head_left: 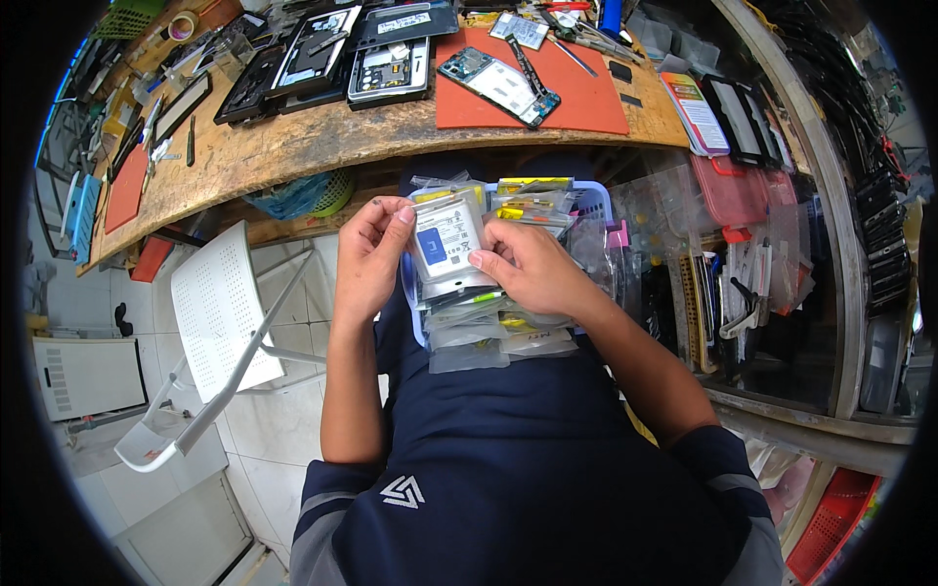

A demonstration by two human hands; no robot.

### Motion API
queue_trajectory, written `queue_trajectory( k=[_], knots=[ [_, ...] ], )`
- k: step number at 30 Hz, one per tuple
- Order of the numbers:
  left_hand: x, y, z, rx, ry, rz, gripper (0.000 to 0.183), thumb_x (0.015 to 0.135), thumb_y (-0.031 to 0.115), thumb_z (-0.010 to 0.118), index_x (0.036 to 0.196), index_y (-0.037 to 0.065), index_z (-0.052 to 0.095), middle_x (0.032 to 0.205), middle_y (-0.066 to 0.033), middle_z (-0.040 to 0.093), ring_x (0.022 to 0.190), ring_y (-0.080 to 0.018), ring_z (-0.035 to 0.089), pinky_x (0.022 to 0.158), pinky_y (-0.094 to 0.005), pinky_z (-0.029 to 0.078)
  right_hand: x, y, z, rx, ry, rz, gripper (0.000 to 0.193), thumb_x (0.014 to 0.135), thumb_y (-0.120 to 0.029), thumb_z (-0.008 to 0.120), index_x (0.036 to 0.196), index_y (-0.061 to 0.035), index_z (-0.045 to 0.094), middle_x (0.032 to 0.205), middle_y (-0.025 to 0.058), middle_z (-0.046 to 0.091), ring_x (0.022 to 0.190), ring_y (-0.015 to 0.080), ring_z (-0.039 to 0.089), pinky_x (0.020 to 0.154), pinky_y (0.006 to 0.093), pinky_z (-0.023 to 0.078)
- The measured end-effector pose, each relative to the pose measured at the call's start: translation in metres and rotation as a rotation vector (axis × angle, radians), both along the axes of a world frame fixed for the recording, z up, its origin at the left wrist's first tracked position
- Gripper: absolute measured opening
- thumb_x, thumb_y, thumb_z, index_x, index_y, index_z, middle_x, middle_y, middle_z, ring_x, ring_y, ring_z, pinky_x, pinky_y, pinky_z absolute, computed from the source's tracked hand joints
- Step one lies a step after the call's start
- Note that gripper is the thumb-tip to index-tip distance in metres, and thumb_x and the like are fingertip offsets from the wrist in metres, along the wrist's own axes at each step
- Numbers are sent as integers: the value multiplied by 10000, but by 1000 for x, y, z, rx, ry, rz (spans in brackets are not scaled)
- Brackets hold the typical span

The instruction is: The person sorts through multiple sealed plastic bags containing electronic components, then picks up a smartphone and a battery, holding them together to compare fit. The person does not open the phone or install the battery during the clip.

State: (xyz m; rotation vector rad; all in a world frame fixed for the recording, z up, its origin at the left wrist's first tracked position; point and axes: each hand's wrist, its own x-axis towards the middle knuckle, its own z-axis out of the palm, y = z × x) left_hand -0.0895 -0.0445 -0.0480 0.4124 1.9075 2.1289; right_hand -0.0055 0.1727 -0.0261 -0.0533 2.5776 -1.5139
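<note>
Between my hands is a white phone battery [453, 235] with a blue patch and printed text, apparently inside a clear plastic sleeve. My left hand [374, 249] pinches its upper left edge between thumb and fingers. On the opposite side, my right hand [528, 264] grips its right edge, thumb lying on the face. Below it, a light purple basket [592, 195] rests on my lap, filled with several clear plastic packets [469, 337] that spill over its near side. Fingertips behind the battery are hidden.
Ahead stands a wooden workbench [293, 156] with an orange mat [469, 112], an opened phone [493, 83] and opened tablets [391, 73]. A white folding chair [220, 303] stands at left. A glass cabinet [791, 361] full of parts is close on the right.
</note>
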Motion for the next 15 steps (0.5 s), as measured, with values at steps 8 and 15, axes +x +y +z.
queue_trajectory(
  k=[8, 15],
  knots=[
    [1, -1, 0, 31, -36, -9, 242, 1078, 208, 570, 1118, -11, 664, 908, -10, 669, 771, -74, 596, 712, -236, 492, 0, 0, -1, 5, 1, 3, 277, 969, -259, 666, 929, 10, 611, 854, 205, 685, 820, 371, 678, 740, 458, 498],
    [0, -2, -2, 95, -102, -12, 260, 1086, 225, 550, 1148, 0, 663, 979, -22, 682, 867, -90, 633, 795, -253, 525, -1, 0, 0, 29, 14, 18, 268, 984, -248, 644, 938, 10, 593, 863, 211, 669, 835, 390, 666, 746, 463, 495]
  ],
)
